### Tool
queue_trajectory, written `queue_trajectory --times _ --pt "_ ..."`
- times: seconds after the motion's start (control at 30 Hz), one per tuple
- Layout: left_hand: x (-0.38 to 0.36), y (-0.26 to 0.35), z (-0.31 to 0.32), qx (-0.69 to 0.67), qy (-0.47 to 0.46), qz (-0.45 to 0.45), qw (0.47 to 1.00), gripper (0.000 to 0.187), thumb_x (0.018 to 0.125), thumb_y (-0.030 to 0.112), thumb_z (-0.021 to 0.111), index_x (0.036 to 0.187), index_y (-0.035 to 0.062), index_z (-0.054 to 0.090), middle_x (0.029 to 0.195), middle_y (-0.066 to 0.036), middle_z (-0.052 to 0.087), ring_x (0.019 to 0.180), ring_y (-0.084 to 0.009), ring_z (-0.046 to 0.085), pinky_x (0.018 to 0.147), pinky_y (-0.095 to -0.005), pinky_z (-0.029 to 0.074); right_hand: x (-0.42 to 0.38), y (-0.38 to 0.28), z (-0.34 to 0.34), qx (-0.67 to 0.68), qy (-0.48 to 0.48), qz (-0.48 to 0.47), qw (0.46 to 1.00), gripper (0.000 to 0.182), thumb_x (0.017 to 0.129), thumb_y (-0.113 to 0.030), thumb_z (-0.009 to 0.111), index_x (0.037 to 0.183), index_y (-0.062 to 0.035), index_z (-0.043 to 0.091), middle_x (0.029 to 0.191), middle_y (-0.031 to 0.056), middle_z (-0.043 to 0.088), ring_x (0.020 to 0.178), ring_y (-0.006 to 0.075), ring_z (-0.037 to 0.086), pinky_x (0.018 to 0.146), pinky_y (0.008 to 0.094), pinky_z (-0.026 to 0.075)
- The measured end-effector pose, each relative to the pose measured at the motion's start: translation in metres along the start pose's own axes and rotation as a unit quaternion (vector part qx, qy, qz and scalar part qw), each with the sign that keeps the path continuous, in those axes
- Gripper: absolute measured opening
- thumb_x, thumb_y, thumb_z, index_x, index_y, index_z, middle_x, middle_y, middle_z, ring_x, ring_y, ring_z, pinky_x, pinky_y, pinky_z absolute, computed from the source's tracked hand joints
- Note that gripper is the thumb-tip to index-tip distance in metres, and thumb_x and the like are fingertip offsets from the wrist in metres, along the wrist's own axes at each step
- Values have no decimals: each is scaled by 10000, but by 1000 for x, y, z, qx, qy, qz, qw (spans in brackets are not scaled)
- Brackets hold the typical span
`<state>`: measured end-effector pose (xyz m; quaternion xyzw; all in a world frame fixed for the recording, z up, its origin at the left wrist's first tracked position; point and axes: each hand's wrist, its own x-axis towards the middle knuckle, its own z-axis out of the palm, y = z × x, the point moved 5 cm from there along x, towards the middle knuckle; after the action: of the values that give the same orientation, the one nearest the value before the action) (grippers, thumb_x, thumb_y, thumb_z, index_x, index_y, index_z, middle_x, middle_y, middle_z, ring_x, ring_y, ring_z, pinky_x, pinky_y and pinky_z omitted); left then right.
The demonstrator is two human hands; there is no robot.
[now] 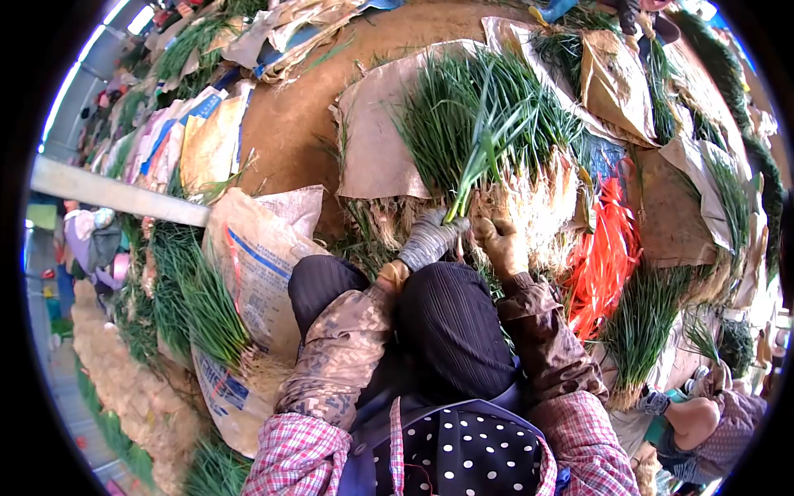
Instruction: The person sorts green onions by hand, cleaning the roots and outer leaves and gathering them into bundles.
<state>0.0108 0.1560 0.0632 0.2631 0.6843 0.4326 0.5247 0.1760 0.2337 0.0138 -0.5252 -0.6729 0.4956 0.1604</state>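
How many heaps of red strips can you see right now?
1. The heap of red strips lies right of the right hand, beside the large heap of green stalks. Others could be hidden under the sacks.

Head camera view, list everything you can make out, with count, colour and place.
Stalk pile: one, green with pale roots, ahead
Held stalks: a few, green, in left hand
Strips: many, red, right of pile
Printed sack: one, beige and blue, left
Stalk bundle: one, green, on printed sack
Floor: one, brown, beyond sack
Bar: one, whitish, left
Far edges: too small to count
Knees: two, dark, centre
Left hand: one, grey covering, centre
Right hand: one, seemingly tan-gloved, by roots
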Motion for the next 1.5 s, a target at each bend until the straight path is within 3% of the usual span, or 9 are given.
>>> queue_trajectory --times 0.17,0.2,0.37,0.53,0.8,1.0,1.1,1.37,1.5 --pt "-20 63 -40 -346 12 175 922 256 875 210 620 1054 30 589 908 -89 662 676 -166 639 601 -286 553 -44 1 3 -363 -265 -39 892 136 833 -182 603 798 -137 726 810 114 694 673 161 654 666 307 551" --pt "-28 76 -53 -387 35 205 898 260 877 214 616 1051 24 586 932 -100 662 701 -173 648 594 -287 556 -34 11 2 -309 -244 -60 917 256 821 -379 658 870 -138 728 754 145 680 602 237 648 649 346 540" --pt "-14 23 -135 -400 426 184 790 206 895 184 580 1070 80 548 875 -87 652 529 -149 615 385 -251 511 22 -49 -38 -265 96 -149 948 280 892 -312 583 1088 -113 597 631 62 622 428 120 459 394 294 419" --pt "12 -24 -79 -423 143 55 893 139 885 140 586 864 3 572 689 -82 610 454 -145 563 356 -267 479 50 -63 -53 -157 102 -101 977 299 904 -370 540 910 -79 606 652 82 626 525 181 566 492 358 458" --pt "4 -12 10 -257 -39 -123 958 216 772 186 738 880 30 636 782 -92 674 560 -163 601 468 -316 492 -74 -94 -21 -186 108 -409 887 120 828 -233 661 766 -152 598 616 12 620 469 128 552 432 301 449" --pt "-15 6 9 -256 -31 -174 950 173 770 77 719 898 -13 645 698 -90 657 530 -187 605 461 -317 507 -37 -60 -15 37 -60 -85 994 518 891 -466 536 1028 28 604 871 161 664 820 230 647 732 351 526" --pt "-6 -2 17 -367 -58 -73 926 143 790 97 703 888 4 656 698 -68 650 571 -162 597 489 -299 485 -8 -62 1 229 -173 49 957 656 865 -570 504 1146 21 550 1144 189 591 946 244 613 797 349 509" --pt "35 -59 -5 -174 24 -10 984 178 797 153 700 891 4 671 711 -52 653 555 -130 566 498 -296 458 23 -24 30 213 -17 -38 976 241 850 -179 659 973 27 637 822 108 682 706 142 631 634 250 514" --pt "4 -15 -10 -216 39 -46 974 168 802 84 677 909 -33 623 730 -119 660 526 -168 603 461 -274 488 -3 -6 41 231 -146 124 954 239 863 -165 641 990 32 595 827 100 666 640 150 594 573 256 495"
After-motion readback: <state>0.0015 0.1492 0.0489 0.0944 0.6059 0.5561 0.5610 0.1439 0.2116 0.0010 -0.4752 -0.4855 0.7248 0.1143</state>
